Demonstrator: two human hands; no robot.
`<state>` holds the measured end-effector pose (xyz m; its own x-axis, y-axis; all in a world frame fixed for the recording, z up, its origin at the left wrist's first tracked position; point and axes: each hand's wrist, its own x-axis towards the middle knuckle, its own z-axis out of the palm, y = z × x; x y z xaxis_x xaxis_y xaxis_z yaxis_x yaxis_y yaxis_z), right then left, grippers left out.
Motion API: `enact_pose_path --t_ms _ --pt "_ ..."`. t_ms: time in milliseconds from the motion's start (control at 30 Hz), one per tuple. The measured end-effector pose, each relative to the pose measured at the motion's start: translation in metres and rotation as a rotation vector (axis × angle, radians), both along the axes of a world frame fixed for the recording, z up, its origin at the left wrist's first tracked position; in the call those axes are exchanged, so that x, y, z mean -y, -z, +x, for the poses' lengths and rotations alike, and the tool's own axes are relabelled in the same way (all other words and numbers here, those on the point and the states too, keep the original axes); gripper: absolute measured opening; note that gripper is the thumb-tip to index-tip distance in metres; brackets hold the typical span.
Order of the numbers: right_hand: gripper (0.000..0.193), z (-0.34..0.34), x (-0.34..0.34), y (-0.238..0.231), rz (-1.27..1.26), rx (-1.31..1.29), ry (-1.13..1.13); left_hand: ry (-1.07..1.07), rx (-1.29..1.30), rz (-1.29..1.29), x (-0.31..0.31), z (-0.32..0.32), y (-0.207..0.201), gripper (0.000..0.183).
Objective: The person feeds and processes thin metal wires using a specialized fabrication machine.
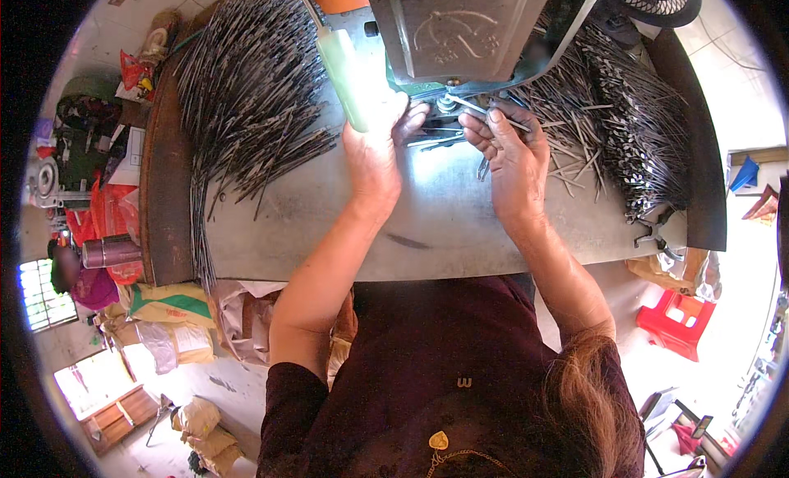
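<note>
Your right hand pinches a thin metal rod near the metal cover; the pale-green bar partly hides your left hand, whose grip cannot be determined.

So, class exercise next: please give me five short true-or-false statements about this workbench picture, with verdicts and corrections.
1. The right hand pinches a thin rod. True.
2. Gloves cover both hands. False: the left hand and the right hand are bare.
3. Pliers lie near the right end of the grey tabletop. True.
4. Thin rods are heaped on only one side of the tabletop. False: there is a left heap and a right heap.
5. A red plastic stool is at the right of the picture. True.
</note>
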<state>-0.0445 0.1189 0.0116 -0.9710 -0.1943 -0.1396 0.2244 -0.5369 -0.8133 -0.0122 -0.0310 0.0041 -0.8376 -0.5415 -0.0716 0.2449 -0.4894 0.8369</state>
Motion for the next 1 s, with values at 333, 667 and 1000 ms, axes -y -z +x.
enact_pose_path --t_ms 333,667,1000 --pt "0.016 -0.018 -0.004 0.004 -0.04 0.009 -0.038 0.026 0.006 -0.001 -0.006 -0.001 0.001 0.011" --pt "0.022 -0.043 -0.019 -0.003 0.085 0.135 -0.323 0.152 0.06 -0.029 0.017 -0.006 0.001 0.014" --pt "0.027 -0.027 -0.014 -0.01 0.184 -0.031 -0.169 0.029 -0.024 0.09 0.003 -0.005 0.004 0.016"
